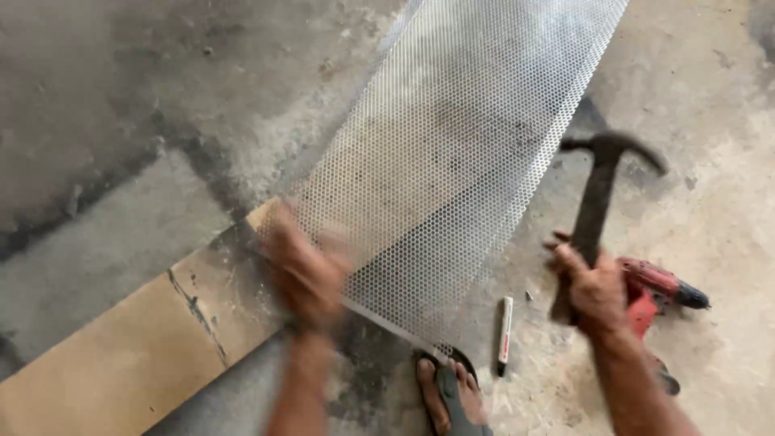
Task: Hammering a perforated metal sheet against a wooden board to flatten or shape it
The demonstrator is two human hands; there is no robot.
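My right hand (596, 292) grips the hammer (601, 198), raised right of the mesh (452, 161). My left hand (305, 270), blurred, presses the mesh's lower edge beside the board (121, 347); its grip I cannot tell. I judge I'm mid-hammering; next needs a steady aim.

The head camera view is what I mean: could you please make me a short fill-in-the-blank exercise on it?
1. The right hand grips a ____ by its handle.
2. The left hand rests on the perforated metal ____.
3. On the floor beside the red drill lies a white ____.
4. A sandalled ____ pins the sheet's lower corner.

Missing words: hammer; sheet; marker; foot.
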